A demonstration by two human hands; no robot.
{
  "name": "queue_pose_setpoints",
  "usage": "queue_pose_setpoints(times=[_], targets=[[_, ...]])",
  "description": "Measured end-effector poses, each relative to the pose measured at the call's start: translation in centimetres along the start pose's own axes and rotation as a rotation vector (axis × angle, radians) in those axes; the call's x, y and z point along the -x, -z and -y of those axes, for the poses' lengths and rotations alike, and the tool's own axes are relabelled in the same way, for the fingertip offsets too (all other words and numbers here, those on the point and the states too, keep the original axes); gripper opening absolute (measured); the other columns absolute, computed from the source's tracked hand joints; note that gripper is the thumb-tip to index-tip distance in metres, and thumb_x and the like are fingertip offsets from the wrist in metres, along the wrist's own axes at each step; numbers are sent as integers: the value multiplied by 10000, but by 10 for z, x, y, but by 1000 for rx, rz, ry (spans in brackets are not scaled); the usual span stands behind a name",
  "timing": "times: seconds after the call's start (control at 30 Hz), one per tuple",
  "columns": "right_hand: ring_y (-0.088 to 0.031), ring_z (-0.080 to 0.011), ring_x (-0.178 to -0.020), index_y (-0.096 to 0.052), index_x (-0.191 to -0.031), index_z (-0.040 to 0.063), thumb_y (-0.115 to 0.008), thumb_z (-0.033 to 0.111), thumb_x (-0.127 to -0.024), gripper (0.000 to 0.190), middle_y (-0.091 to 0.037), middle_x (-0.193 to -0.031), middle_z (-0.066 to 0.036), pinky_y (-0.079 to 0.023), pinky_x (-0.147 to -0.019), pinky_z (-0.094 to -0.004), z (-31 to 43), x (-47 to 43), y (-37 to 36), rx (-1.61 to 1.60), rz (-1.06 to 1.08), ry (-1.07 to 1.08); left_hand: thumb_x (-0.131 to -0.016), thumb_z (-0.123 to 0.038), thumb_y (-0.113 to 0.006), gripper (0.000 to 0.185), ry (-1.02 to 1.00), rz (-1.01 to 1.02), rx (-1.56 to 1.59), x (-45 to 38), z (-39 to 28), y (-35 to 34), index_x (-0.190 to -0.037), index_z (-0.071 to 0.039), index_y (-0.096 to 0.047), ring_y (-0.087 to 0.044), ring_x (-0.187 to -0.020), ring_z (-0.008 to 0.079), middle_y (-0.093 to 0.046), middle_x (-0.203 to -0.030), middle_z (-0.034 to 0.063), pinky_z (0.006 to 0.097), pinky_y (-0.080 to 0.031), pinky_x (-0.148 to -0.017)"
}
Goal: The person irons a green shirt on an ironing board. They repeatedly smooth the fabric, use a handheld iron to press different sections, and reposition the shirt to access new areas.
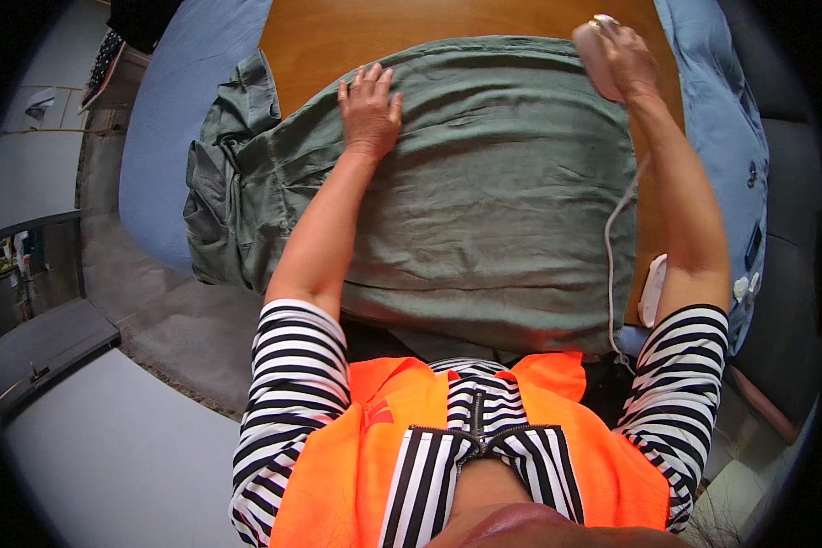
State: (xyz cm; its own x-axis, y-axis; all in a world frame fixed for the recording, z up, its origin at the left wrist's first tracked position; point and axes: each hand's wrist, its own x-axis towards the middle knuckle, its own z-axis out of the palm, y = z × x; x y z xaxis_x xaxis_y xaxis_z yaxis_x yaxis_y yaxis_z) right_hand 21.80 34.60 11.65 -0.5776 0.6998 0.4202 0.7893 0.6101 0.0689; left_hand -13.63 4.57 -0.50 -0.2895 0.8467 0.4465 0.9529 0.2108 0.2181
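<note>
A wrinkled grey-green cloth garment [493, 192] lies spread over a brown wooden board [356, 27], its left part bunched into folds. My left hand [371, 113] rests flat on the garment near its upper left edge, fingers apart and holding nothing. At the garment's upper right corner, my right hand [627, 58] grips a pale handheld iron [597, 61], somewhat blurred. The iron's underside is hidden. A light cord [609, 253] runs down over the right side of the garment towards my body.
Blue cloth [171, 137] covers the table on both sides of the board. A white elongated object [652, 291] lies by my right elbow. Small items, among them a dark one [753, 243], lie on the blue cloth at right. A dark seat [781, 274] stands beyond.
</note>
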Motion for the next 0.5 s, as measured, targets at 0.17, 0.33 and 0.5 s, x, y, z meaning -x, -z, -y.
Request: queue_pose_setpoints(times=[0.17,0.33,0.5], targets=[[-634,-319,-1130,-627,-1310,202,-513,494,-1011,434,-660,-1214,-78,-535,-903,-472,142,-13,3,-202,50,47,-951,-338,-628,447,-20,60,8,22,29,24,-1350,-137,-614,-450,-1389,305,-567,-1436,81,537,-282,-1170],[-681,-321,-1010,-621,-1153,90,-546,464,-1009,408,-674,-1073,-124,-568,-837,-458,259,-8,-7,-243,83,121,-1003,-371,-564,476,-49,178,10,42,36,29,-1458,-234,-526,-361,-1467,299,-427,-1574,87,499,-263,-1176],[-703,-321,-984,-636,-1098,83,-556,477,-995,415,-689,-1071,-140,-579,-820,-444,286,-9,-19,-238,107,31,-994,-416,-563,495,11,141,12,39,34,22,-1461,-256,-518,-322,-1493,318,-384,-1601,129,590,-205,-1195]])
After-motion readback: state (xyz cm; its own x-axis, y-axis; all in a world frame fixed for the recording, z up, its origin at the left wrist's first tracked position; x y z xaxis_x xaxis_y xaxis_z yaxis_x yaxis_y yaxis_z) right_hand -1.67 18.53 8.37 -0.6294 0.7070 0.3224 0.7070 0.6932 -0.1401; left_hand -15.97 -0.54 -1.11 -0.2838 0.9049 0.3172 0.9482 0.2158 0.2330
